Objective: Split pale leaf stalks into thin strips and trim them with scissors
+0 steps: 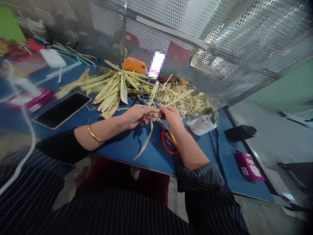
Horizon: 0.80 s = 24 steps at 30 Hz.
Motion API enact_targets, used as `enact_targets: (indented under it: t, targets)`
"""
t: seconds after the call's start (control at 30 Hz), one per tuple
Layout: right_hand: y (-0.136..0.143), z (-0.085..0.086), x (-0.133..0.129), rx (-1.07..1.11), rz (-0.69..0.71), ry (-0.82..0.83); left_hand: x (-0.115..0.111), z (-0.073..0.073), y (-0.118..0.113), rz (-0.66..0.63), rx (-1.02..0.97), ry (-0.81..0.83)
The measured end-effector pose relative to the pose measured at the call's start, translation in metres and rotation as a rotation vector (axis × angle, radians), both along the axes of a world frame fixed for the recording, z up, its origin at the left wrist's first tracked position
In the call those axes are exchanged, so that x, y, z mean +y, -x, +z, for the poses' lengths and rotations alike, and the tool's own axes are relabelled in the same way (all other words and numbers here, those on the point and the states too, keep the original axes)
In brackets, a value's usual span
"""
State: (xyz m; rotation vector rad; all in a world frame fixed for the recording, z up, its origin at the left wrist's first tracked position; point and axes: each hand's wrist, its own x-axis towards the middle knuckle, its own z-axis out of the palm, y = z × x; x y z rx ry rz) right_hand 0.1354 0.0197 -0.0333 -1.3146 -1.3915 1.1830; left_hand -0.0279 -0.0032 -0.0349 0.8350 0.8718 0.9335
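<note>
Pale green-yellow strips of dried leaf (147, 142) cross between my two hands over the blue table. My left hand (138, 116) pinches them from the left, and one strip hangs down below its fingers. Close beside it, my right hand (171, 118) is closed on the same strips, with a long end (182, 98) slanting up to the right. Red-handled scissors (168, 143) lie on the table under my right wrist. Behind my hands are a bundle of long dried leaves (107, 94) and a heap of shredded scraps (190, 101).
White string (202, 125) lies right of the scraps. A black phone (63, 110) rests at left, near a purple pack (41, 99). Another purple pack (249, 166) and a black cylinder (241, 133) are at right. A perforated metal screen (171, 29) stands along the back.
</note>
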Motion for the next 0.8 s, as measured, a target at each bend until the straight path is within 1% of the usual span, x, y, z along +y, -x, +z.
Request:
enact_targets:
  t: [0.03, 0.07, 0.1, 0.13, 0.17, 0.2, 0.23, 0.27, 0.3, 0.37, 0.47, 0.53, 0.6, 0.63, 0.67, 0.73, 0.8]
  targets:
    - [-0.003, 0.002, 0.001, -0.092, 0.035, 0.039, 0.0, 0.0, 0.0, 0.005, 0.01, -0.001]
    - [-0.005, 0.004, 0.0, -0.211, 0.046, 0.031, 0.0, 0.0, 0.0, 0.007, 0.028, -0.011]
    - [-0.008, 0.008, -0.001, -0.339, 0.028, -0.029, -0.001, 0.0, 0.0, 0.003, 0.052, -0.03]
    - [-0.009, 0.012, -0.004, -0.458, -0.025, -0.149, -0.002, 0.0, -0.001, -0.005, 0.08, -0.058]
    - [-0.01, 0.016, -0.007, -0.538, -0.107, -0.308, -0.003, 0.001, -0.001, -0.018, 0.109, -0.091]
    - [-0.009, 0.02, -0.01, -0.569, -0.158, -0.451, -0.004, 0.001, -0.001, -0.032, 0.132, -0.129]
    - [-0.008, 0.022, -0.014, -0.559, -0.168, -0.559, -0.006, 0.001, -0.002, -0.048, 0.152, -0.167]
    - [-0.007, 0.023, -0.016, -0.529, -0.146, -0.621, -0.008, 0.001, -0.003, -0.064, 0.17, -0.204]
    - [-0.005, 0.022, -0.018, -0.496, -0.1, -0.643, -0.009, 0.001, -0.004, -0.083, 0.186, -0.237]
    - [-0.001, 0.017, -0.018, -0.469, -0.014, -0.609, -0.011, 0.0, -0.007, -0.116, 0.213, -0.272]
    - [0.002, 0.007, -0.013, -0.491, 0.036, -0.462, -0.012, -0.003, -0.01, -0.15, 0.253, -0.277]
    - [0.002, 0.004, -0.01, -0.437, 0.064, -0.346, -0.013, -0.006, -0.012, -0.159, 0.282, -0.278]
    - [0.003, 0.003, -0.01, -0.347, 0.095, -0.295, -0.013, -0.006, -0.013, -0.171, 0.301, -0.263]
    - [0.004, 0.003, -0.011, -0.314, 0.104, -0.318, -0.013, -0.006, -0.013, -0.185, 0.303, -0.249]
    - [0.005, 0.003, -0.012, -0.302, 0.107, -0.375, -0.013, -0.006, -0.012, -0.202, 0.303, -0.237]
    - [0.007, 0.003, -0.014, -0.335, 0.118, -0.549, -0.014, -0.006, -0.012, -0.241, 0.314, -0.234]
    - [0.008, 0.003, -0.016, -0.405, 0.181, -0.713, -0.014, -0.007, -0.011, -0.259, 0.333, -0.248]
